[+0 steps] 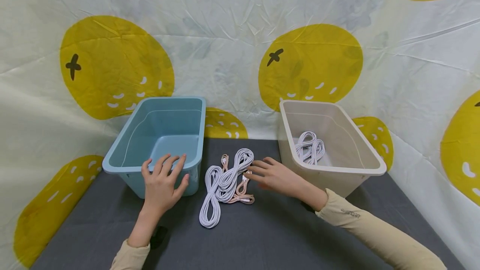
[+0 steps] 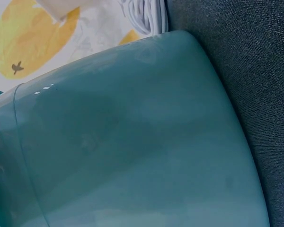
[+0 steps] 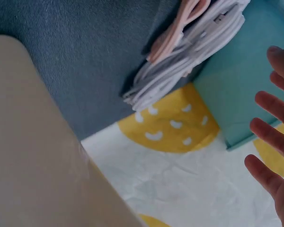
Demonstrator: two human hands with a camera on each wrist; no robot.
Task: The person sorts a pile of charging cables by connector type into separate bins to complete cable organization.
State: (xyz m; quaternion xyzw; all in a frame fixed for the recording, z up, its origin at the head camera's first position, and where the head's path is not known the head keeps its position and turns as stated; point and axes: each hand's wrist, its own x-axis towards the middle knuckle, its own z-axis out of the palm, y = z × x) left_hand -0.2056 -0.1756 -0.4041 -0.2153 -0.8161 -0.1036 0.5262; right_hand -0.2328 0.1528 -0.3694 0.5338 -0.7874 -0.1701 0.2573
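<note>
Two white cable bundles [image 1: 212, 203] lie looped on the dark cloth between two bins, partly over pink cables [image 1: 241, 186]. The right hand [image 1: 275, 178] hovers at their right side with its fingers spread and nothing held; in the right wrist view its fingers [image 3: 270, 135] show apart from the pink and white cables [image 3: 189, 56]. The left hand [image 1: 163, 184] is by the near rim of the blue bin [image 1: 123, 169], fingers spread and holding nothing. Inside the beige bin [image 1: 337, 174] on the right rests another white cable bundle [image 1: 309, 148].
A dark grey cloth [image 1: 240, 245] covers the table. Behind and at the sides hangs a white sheet [image 1: 225, 74] with big yellow fruit prints. The blue bin's outer wall [image 2: 132, 132] fills most of the left wrist view.
</note>
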